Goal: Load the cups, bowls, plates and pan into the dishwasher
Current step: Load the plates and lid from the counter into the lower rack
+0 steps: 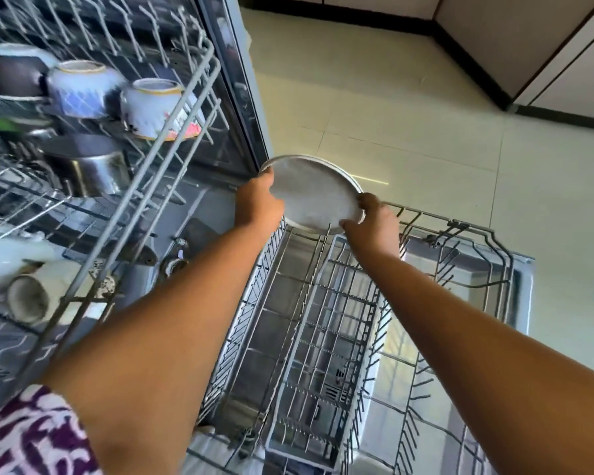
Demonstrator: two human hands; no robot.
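Head view: both arms extended. Left hand (258, 200) grips the round metal plate (314, 197) at its 9 o'clock rim; right hand (374, 221) pinches its 4 o'clock rim. Plate tilted, above the wire lower rack (477, 234), touching its far tines.

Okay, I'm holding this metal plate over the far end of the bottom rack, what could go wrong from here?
The metal plate is gripped only at its rim by the left hand and right hand, so it might slip. It seems to sit at the far edge of the lower rack; missing the tines could tip it toward the floor. The pulled-out upper rack hangs close to your left arm, which might knock it.
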